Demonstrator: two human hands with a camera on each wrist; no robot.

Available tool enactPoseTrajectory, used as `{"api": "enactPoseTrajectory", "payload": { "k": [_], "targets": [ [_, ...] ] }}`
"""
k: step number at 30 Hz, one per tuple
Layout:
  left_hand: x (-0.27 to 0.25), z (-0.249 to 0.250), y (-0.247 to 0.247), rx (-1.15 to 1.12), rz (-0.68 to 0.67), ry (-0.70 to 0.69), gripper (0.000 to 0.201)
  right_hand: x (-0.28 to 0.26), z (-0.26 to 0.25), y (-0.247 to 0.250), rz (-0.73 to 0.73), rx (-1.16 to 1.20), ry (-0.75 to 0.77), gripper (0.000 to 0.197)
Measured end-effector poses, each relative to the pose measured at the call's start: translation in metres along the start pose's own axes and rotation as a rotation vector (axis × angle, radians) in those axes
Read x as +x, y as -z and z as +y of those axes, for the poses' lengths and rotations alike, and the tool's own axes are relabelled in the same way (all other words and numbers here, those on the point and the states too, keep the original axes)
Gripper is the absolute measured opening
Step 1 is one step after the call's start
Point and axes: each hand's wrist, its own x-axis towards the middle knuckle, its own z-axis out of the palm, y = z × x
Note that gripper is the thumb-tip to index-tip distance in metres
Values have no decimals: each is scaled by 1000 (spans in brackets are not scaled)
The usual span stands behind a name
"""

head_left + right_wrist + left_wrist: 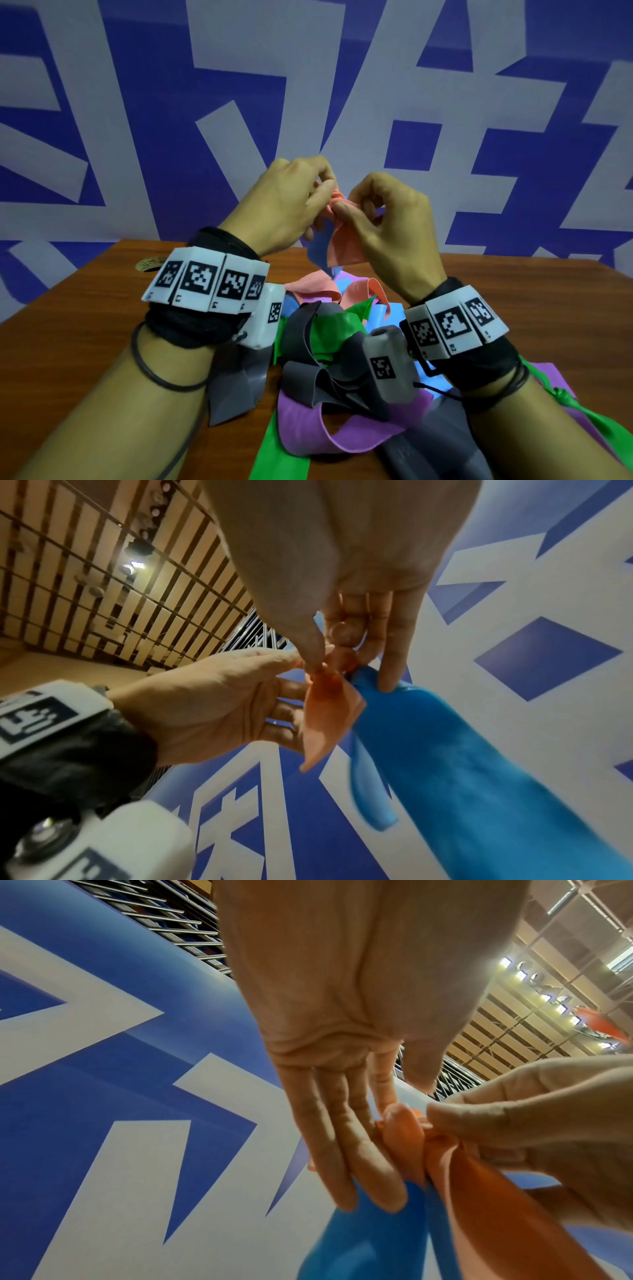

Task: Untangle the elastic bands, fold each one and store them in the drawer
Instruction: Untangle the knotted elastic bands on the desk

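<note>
The left hand (pixel 287 202) and right hand (pixel 383 212) are raised above the desk (pixel 85 315); the orange band's knot (pixel 337 202) is pinched by the fingers (pixel 462 1118) of both.

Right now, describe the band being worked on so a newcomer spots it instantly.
Above the wooden table, over the heap of bands, both hands meet. The orange band is pinched between left hand and right hand, knotted with a blue band; the only orange one lifted.
</note>
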Motion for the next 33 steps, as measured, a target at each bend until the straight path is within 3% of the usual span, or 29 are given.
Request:
{"api": "enactPoseTrajectory", "payload": {
  "k": [6,11,16,19,27,33],
  "targets": [
    [-1,-2,-6,-52,-98,9,14,-2,10,0,-86,-57,-83,19],
    [-1,-1,-7,30,-54,-32,13,1,12,0,-126,163,-183,16],
    [0,2,-7,59,-20,-50,8,0,10,3,-139,208,-215,39],
    [-2,5,-8,63,-65,-60,10,1,14,4,-156,228,-231,36],
    [-3,4,-11,116,-55,51,30,0,7,3,-146,38,-83,34],
    [-3,0,-8,34,-7,53,16,2,1,8,-210,199,-83,32]
  ]
}}
